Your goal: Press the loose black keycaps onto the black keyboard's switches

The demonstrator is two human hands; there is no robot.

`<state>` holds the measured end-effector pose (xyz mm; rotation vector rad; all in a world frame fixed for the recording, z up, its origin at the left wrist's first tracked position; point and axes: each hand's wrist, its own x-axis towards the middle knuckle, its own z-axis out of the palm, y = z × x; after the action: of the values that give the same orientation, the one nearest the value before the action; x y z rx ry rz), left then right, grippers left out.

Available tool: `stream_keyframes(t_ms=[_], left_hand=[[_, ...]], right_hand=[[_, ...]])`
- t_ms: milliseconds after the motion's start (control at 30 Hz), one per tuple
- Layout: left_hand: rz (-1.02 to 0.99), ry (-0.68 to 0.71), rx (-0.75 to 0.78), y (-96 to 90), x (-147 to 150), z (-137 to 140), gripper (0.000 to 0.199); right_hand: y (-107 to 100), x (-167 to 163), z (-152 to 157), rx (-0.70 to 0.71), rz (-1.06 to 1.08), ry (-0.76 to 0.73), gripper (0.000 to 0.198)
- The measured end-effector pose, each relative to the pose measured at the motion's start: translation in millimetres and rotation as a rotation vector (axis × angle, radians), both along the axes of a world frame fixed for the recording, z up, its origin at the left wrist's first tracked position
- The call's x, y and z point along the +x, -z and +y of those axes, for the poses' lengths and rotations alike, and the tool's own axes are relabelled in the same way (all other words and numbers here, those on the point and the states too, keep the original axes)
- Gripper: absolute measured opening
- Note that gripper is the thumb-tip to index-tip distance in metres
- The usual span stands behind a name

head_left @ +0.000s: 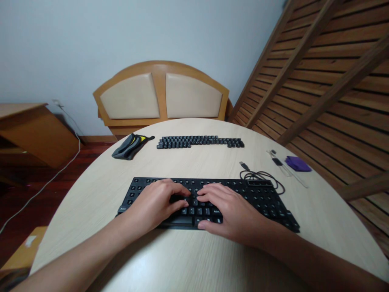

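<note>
A black keyboard (179, 221) lies flat on the table in front of me, many of its key positions bare and caps fitted mostly in its lower middle. My left hand (161, 198) rests over its middle, thumb and index fingertip close together around a small black keycap (186, 200); whether the cap is seated is unclear. Beside it, my right hand (231, 207) has its fingers stretched over the keys and its thumb apart near the front edge. Behind the keyboard, loose black keycaps (194, 141) stand in rows.
A round pale table (136, 259) carries everything. A dark pouch with yellow (129, 147) sits far left. At right are a coiled USB cable (258, 175), thin wire tools (287, 168) and a purple cloth (298, 164). Beyond stands a padded headboard (161, 89), with wooden slats (328, 85) rightward.
</note>
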<state>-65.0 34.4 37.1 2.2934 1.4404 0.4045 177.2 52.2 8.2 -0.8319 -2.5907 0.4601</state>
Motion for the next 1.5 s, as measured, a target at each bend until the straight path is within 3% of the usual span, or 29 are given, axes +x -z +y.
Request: stream_keyframes(t_ms=[567,933,1067,1300,1500], left_hand=[[-0.022,0.021,0.050,5.7,1.6,-3.6,0.013],[0.013,0.088,0.053,5.5,-2.6,-2.6,0.027],[-0.004,0.043,0.064,5.4,-2.7,-1.9,0.024],[-0.156,0.050,-0.022,6.7,-8.2,4.2,0.022],[-0.139,0.031,-0.075,8.4,-8.4,3.9,0.020]], right_hand=[[0.4,-0.1,-0.3,-0.024,0.010,0.007,0.045],[0.3,0.4,-0.3,-0.011,0.011,0.002,0.045],[1.7,0.8,-0.6,-0.005,0.020,0.000,0.045],[0.0,-1.0,-0.1,-0.010,0.022,0.002,0.044],[0.8,-0.1,0.0,-0.015,0.023,0.001,0.045]])
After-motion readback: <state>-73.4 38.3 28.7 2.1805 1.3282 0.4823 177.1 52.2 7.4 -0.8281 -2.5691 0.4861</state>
